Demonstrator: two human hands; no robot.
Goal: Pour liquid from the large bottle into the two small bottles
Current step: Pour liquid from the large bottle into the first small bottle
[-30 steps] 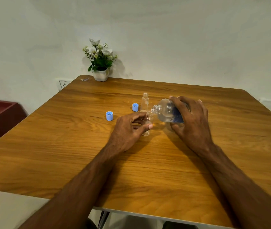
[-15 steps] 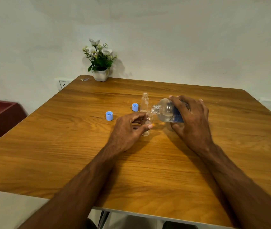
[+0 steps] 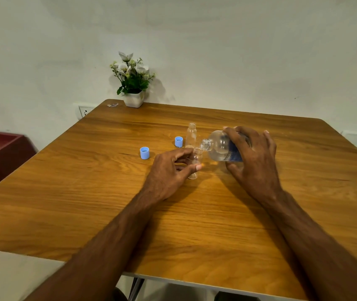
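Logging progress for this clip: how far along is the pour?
Done: both blue caps are off and lie on the table.

In hand: the right hand tips the large bottle, mouth at the near small bottle, which the left hand holds upright. Its fill level is too faint to tell.

Left: finish this one, then the far small bottle, which looks empty.

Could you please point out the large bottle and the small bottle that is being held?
large bottle [image 3: 219, 146]: head view, on its clear shoulder.
held small bottle [image 3: 195, 158]: head view, on its upper body.
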